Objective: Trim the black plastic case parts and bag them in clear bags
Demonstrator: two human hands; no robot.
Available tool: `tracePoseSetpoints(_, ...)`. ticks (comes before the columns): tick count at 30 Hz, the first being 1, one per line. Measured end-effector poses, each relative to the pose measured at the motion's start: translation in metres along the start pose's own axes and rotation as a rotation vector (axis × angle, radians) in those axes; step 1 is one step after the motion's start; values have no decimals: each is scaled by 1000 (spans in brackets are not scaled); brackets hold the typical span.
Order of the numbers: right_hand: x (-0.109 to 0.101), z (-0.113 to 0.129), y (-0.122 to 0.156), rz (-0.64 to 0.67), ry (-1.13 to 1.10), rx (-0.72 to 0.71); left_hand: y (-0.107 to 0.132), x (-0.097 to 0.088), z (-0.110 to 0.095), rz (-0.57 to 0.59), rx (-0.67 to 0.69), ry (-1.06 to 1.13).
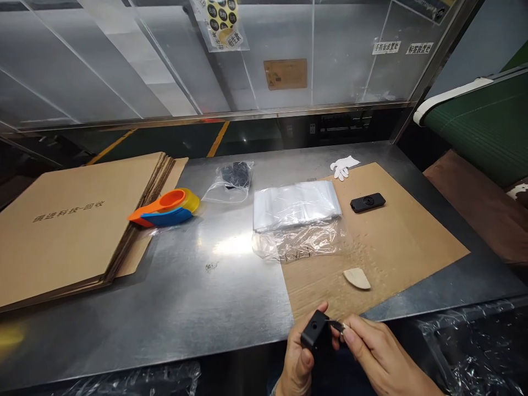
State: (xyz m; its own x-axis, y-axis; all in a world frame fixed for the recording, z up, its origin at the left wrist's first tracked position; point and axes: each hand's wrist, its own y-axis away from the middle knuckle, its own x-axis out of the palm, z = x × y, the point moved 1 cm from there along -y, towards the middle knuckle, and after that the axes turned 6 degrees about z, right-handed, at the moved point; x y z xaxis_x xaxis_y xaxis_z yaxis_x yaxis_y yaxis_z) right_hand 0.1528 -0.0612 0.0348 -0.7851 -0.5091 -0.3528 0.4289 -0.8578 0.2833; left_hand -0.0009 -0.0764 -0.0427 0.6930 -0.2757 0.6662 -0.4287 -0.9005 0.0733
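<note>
Low in the head view, just off the table's front edge, my left hand (295, 360) is closed around a small black block (315, 331) with a round hole in one face. My right hand (379, 352) pinches a small dark tool (338, 326) with a thin light tip that meets the block's right edge. Its exact kind is hidden by my fingers. On the brown cardboard sheet (412, 242) beyond lie a tan wedge-shaped piece (357, 279) and a long black part (368, 202) with a ring in its middle.
A stack of flat cardboard (78, 220) covers the left side, an orange and blue tape dispenser (167, 208) at its edge. Clear plastic bags (297, 206), a bag with black contents (236, 175) and a white glove (344, 166) lie farther back. A green conveyor (482, 121) stands right.
</note>
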Motion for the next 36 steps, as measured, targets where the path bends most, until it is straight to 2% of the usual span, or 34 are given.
tracePoseSetpoints(3, 1, 0, 1, 7, -12, 6, 2, 2, -4, -48, -47, -9)
tracePoseSetpoints(5, 1, -1, 0, -35, -39, -54, 3, 6, -7, -127, -88, 1)
tracePoseSetpoints(7, 1, -4, -3, -71, -127, -132, 2, 11, -10, -149, -152, 31)
tracePoseSetpoints(11, -3, -17, -16, -86, -385, -178, -3, 16, -9, 18, -368, 180)
tracePoseSetpoints(13, -7, -22, -22, -65, -387, -195, -5, 17, -6, 64, -470, 252)
tracePoseSetpoints(16, -11, -25, -26, -1, -362, -210, -6, 17, -3, 67, -555, 271)
tracePoseSetpoints(24, -13, -25, -23, 100, -319, -253, -2, 26, -17, 52, -703, 175)
tracePoseSetpoints(27, -13, -27, -23, 121, -318, -227, -1, 28, -22, 44, -765, 123)
tracePoseSetpoints(36, -11, -32, -19, 109, -368, -204, 0, 27, -22, 71, -774, 101)
